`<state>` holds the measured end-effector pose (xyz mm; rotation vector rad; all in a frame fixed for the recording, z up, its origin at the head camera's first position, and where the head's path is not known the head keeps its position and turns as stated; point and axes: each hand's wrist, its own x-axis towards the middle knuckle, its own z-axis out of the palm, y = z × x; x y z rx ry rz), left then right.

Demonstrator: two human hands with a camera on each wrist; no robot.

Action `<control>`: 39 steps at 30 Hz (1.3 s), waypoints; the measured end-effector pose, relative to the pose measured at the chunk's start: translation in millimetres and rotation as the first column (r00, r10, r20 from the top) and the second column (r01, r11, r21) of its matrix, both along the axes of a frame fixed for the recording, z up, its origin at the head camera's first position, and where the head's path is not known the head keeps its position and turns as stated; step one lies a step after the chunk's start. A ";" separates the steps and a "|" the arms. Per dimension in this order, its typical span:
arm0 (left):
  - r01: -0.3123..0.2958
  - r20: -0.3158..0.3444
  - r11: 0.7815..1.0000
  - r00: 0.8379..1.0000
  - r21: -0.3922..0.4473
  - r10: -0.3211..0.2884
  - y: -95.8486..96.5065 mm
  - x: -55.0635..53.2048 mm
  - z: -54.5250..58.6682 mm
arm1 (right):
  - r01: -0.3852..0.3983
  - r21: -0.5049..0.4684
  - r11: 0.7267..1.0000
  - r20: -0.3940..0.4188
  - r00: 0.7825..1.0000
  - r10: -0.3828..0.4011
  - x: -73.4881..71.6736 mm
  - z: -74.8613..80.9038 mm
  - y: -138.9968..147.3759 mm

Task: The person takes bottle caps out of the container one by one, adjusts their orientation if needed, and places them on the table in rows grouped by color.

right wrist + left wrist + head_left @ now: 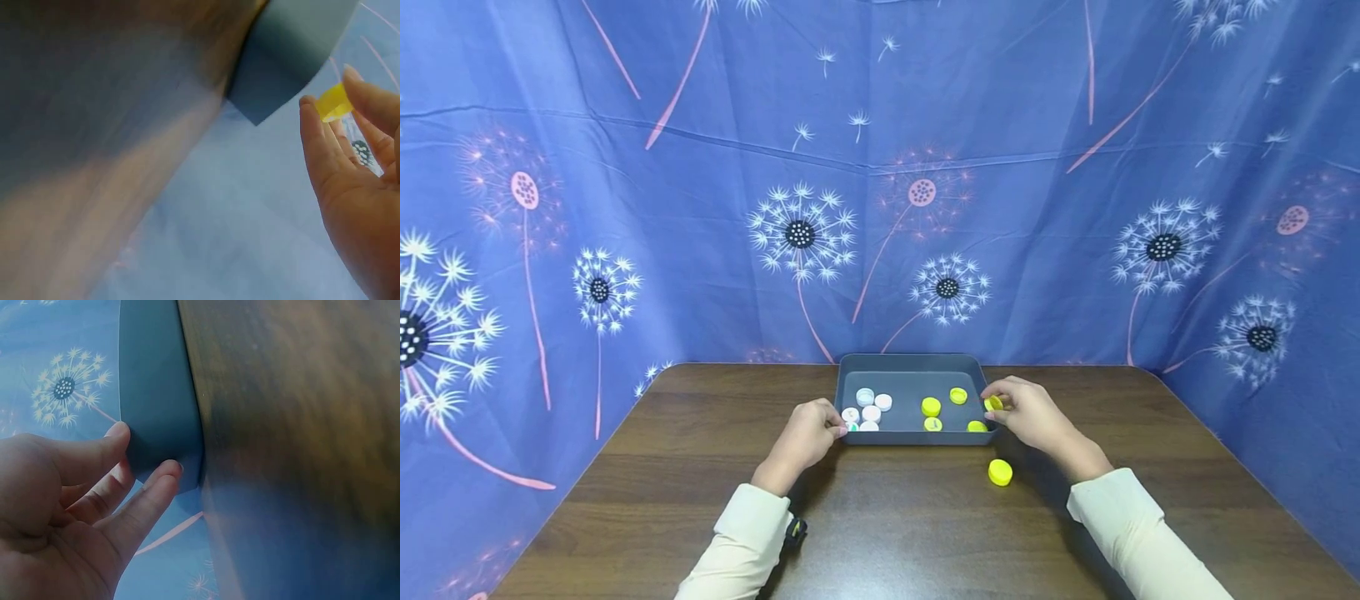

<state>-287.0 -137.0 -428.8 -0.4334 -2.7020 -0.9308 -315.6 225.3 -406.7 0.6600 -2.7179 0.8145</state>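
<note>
A shallow dark grey tray (912,437) stands on the table, with white bottle caps (871,413) in its left part and yellow bottle caps (931,407) toward its right. My left hand (808,432) grips the tray at its near left corner. In the left wrist view the thumb (117,432) is at the rim and the fingers lie along the corner's outer side. Between thumb and fingertips my right hand (1037,415) pinches one yellow cap (334,102), held at the tray's right edge. In the right wrist view that cap's hollow side shows partly.
Another yellow cap (1000,472) lies on the wooden table (895,525) in front of the tray's near right corner. Behind the table hangs a blue dandelion-print cloth (872,250), which also runs down both sides.
</note>
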 end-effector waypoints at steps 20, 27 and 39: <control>0.001 -0.005 1.000 1.000 -0.017 -0.001 0.4 -0.3 0.4 | -0.220 -0.188 0.957 0.037 0.972 0.231 51.0 -7.5 -11.3; 0.029 -0.017 0.999 0.999 -0.022 -0.030 -1.8 -0.3 0.7 | -0.267 -0.172 0.948 0.030 0.961 0.276 50.0 -11.7 -9.9; 0.041 -0.008 0.998 0.999 -0.048 -0.041 -2.9 -0.5 1.2 | -0.290 0.069 0.954 0.143 0.950 0.278 51.3 -6.7 -16.7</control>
